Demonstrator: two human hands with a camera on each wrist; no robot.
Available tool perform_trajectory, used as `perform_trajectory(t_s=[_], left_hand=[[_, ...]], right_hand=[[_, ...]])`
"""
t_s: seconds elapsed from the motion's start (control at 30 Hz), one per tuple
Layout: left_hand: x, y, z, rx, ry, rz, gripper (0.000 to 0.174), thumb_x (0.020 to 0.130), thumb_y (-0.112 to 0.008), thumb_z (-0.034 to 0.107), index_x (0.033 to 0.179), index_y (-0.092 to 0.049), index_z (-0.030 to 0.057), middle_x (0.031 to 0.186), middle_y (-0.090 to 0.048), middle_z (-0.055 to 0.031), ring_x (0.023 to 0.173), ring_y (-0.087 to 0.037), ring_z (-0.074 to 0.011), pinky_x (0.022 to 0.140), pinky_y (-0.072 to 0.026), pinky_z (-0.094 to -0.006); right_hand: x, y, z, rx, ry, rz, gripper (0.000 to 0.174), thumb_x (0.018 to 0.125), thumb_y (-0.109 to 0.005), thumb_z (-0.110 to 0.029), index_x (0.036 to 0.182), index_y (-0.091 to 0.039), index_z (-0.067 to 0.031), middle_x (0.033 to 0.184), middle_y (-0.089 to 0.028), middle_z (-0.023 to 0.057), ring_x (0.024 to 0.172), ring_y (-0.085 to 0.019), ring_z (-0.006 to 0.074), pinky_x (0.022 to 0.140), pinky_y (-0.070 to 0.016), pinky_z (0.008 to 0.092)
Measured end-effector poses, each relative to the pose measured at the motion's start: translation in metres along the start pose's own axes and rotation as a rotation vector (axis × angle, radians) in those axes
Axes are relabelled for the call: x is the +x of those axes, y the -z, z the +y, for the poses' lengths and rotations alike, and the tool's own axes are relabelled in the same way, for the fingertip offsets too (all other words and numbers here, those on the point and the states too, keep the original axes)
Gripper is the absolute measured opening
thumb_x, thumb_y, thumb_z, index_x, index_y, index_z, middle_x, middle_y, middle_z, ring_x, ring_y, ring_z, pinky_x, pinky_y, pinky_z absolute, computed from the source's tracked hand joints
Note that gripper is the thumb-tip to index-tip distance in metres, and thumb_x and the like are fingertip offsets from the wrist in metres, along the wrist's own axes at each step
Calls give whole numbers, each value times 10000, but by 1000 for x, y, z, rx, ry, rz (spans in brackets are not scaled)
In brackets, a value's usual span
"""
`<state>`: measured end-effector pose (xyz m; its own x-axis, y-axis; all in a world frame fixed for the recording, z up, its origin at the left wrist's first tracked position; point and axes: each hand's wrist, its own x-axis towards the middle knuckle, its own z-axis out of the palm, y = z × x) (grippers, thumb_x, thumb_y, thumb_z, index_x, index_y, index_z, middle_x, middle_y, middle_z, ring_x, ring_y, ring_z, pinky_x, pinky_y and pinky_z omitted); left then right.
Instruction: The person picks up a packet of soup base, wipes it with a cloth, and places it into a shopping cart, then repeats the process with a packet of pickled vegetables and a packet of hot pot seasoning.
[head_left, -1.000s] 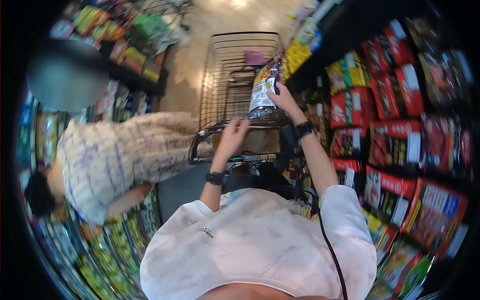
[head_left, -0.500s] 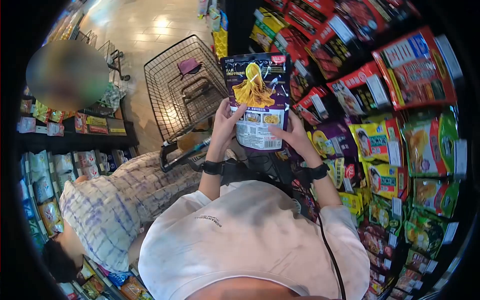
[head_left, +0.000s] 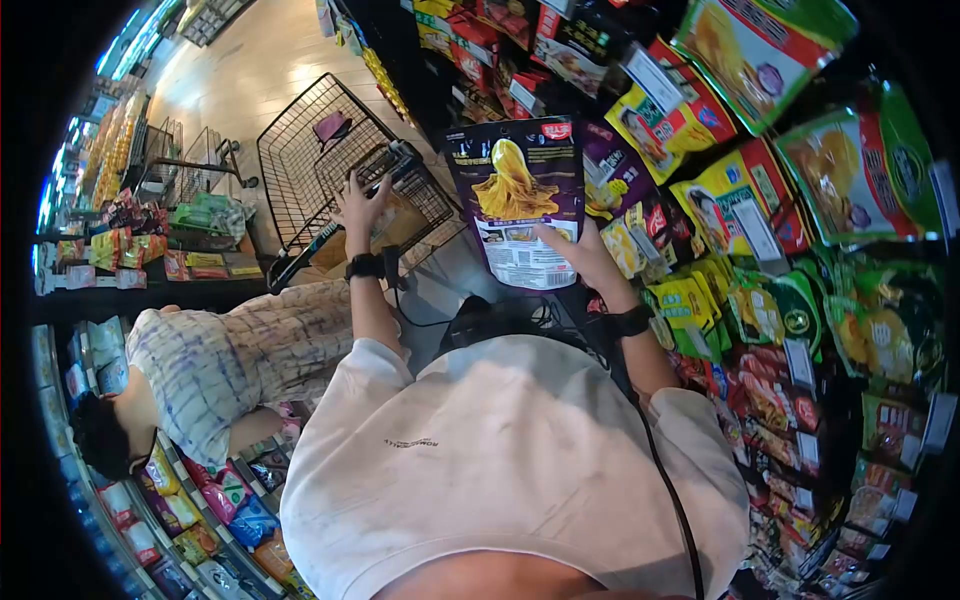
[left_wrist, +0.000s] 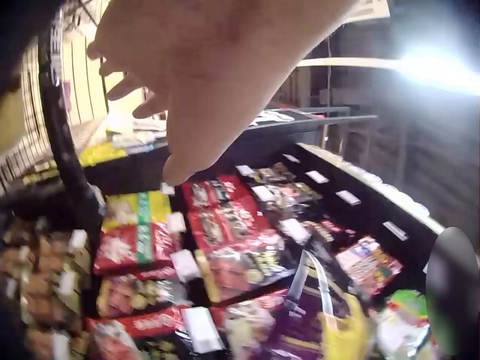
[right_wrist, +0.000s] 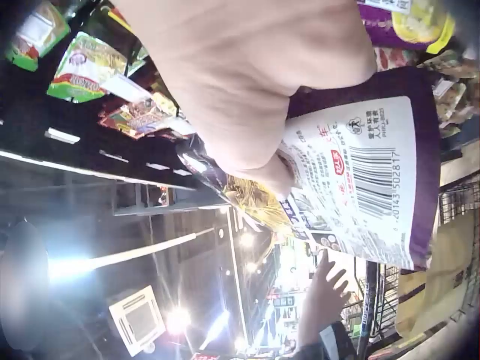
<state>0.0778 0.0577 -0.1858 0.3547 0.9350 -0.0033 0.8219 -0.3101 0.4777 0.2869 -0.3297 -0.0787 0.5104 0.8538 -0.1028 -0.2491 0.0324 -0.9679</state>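
A black and purple food pouch (head_left: 515,205), printed with golden strands, stands upright before my chest. My right hand (head_left: 592,258) grips its lower right side, thumb across the printed front. Up close in the right wrist view, the pouch (right_wrist: 367,180) shows its white label and barcode, with the right hand (right_wrist: 247,75) over its edge. Over at the shopping cart (head_left: 300,120), my left hand (head_left: 362,208) is by the handle with its fingers spread. The left wrist view has this hand (left_wrist: 202,75) with loosely extended fingers beside a dark bar.
Shelves of packaged food (head_left: 745,205) rise close on my right. A pink-purple item (head_left: 332,128) lies in the cart, and a brown box (head_left: 400,222) sits near its handle. To my left a person (head_left: 215,365) bends toward another shelf. More carts (head_left: 205,165) stand farther off.
The pouch came back from over the cart and was held by both hands. The left hand has since let go of it and moved left to the cart handle. My view has turned rightward.
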Motion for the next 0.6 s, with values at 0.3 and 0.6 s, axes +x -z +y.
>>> perform_trajectory(t_s=[0.3,0.6], left_hand=[[-8,-9,23,258,65,-204,927,790,-526,843,1547,-408,320,1622,-301,-190,1518,-174,-420,1128,13,-751],[-88,44,86,-357,-239,-165,992,846,-729,590,1480,-388,-93,1424,-470,-358,1323,-496,-398,1094,-409,-407]], right_hand=[[-47,10,7,75,-5,202,387,937,-731,-139,1275,-601,-3,1182,-693,62,1018,-653,121,872,-536,294],[-22,-16,33,-84,115,232,360,983,-652,-185,1281,-579,4,1145,-707,116,986,-690,201,866,-534,336]])
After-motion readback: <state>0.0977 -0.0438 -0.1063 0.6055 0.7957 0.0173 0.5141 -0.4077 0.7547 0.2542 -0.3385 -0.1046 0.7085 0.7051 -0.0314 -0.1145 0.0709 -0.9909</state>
